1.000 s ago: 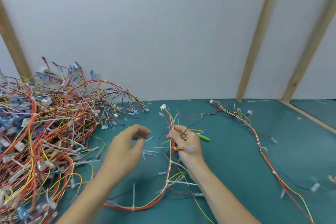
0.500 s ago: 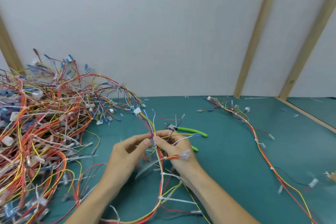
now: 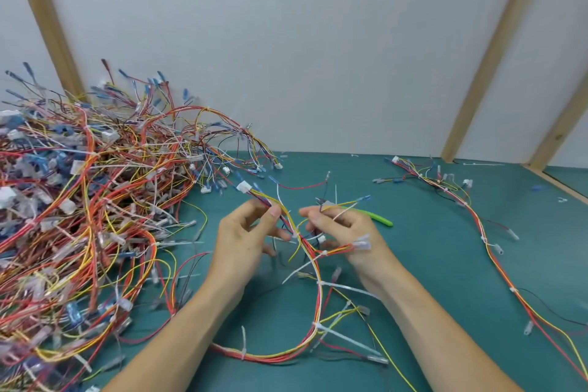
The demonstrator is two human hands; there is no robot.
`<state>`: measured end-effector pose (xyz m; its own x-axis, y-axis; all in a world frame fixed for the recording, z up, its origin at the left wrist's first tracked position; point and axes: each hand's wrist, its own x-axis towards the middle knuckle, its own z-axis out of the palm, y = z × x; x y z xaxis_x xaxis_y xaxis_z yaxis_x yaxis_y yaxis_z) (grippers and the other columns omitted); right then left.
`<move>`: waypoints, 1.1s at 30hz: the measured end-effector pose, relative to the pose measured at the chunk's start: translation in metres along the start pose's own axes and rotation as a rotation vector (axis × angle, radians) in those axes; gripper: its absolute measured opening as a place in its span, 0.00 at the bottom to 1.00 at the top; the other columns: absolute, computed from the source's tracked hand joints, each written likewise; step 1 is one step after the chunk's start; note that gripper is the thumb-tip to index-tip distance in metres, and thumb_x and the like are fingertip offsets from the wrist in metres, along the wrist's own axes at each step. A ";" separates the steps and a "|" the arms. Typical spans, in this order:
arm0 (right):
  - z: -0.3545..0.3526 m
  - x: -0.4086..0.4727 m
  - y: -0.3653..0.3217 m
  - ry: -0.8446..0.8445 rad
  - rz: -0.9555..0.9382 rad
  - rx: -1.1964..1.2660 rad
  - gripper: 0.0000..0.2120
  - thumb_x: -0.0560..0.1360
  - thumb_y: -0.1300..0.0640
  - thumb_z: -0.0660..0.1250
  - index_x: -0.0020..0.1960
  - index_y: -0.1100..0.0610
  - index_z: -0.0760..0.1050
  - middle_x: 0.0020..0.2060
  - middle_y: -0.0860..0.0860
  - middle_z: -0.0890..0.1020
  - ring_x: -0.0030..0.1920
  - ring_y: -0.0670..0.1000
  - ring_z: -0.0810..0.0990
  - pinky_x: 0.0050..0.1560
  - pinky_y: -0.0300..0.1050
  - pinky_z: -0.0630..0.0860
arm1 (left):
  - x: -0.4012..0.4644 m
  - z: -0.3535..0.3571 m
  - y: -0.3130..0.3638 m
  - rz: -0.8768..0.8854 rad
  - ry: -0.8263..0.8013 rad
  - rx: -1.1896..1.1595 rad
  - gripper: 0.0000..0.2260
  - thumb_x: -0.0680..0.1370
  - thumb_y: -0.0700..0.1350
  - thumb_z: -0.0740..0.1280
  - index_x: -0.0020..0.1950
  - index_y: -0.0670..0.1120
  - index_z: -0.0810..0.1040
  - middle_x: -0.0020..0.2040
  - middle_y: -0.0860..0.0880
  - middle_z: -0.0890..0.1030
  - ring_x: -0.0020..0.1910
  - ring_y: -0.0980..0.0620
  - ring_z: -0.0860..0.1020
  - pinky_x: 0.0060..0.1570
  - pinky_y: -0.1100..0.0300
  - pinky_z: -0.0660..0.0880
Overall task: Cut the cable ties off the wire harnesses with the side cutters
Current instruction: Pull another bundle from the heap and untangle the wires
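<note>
Both forearms reach in from the bottom edge, converging mid-frame. Left hand [image 3: 242, 232]: back toward the camera, thumb and fingers [image 3: 273, 212] curled, pinching wires. Right hand [image 3: 345, 231]: back up, fingers curled round thin wires, wrist bent slightly inward.

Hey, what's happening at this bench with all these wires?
A person is working through wire harnesses on a green table. The left hand pinches one harness near its white connector; the right hand grips wires of the same harness. The green-handled side cutters lie on the table behind the right hand, unheld. White cable ties are still on this harness. A big harness pile sits left.
</note>
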<state>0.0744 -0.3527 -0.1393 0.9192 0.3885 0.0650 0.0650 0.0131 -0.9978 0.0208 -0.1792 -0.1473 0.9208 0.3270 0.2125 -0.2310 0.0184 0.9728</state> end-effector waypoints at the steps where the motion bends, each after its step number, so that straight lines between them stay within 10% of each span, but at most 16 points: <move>1: -0.002 0.001 -0.001 0.030 0.002 0.001 0.09 0.78 0.52 0.71 0.50 0.54 0.87 0.45 0.43 0.87 0.45 0.42 0.80 0.43 0.38 0.74 | 0.000 0.000 0.001 0.003 -0.018 -0.002 0.05 0.81 0.43 0.66 0.48 0.43 0.79 0.47 0.49 0.86 0.35 0.50 0.83 0.29 0.62 0.73; 13: -0.011 0.002 -0.005 0.165 0.208 0.206 0.16 0.84 0.49 0.61 0.52 0.56 0.85 0.42 0.50 0.87 0.35 0.45 0.82 0.35 0.39 0.78 | 0.004 -0.004 -0.001 0.004 0.060 -0.154 0.03 0.80 0.40 0.67 0.53 0.41 0.76 0.49 0.43 0.86 0.41 0.50 0.85 0.43 0.58 0.83; 22: 0.001 -0.008 -0.001 -0.263 0.133 0.070 0.19 0.71 0.59 0.69 0.61 0.53 0.83 0.52 0.52 0.87 0.51 0.49 0.85 0.52 0.46 0.82 | 0.005 -0.008 0.001 0.015 0.049 -0.172 0.13 0.78 0.30 0.67 0.60 0.40 0.73 0.56 0.45 0.84 0.47 0.50 0.82 0.56 0.52 0.79; 33: 0.020 -0.004 0.013 0.102 0.024 0.001 0.03 0.78 0.62 0.72 0.51 0.55 0.79 0.41 0.50 0.88 0.37 0.44 0.84 0.35 0.35 0.78 | 0.004 -0.004 0.001 0.120 0.015 0.156 0.19 0.77 0.27 0.63 0.57 0.51 0.80 0.53 0.55 0.84 0.43 0.60 0.77 0.43 0.71 0.71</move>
<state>0.0634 -0.3359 -0.1527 0.9552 0.2928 0.0421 0.0423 0.0057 -0.9991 0.0225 -0.1738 -0.1460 0.8846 0.3321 0.3273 -0.2860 -0.1681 0.9434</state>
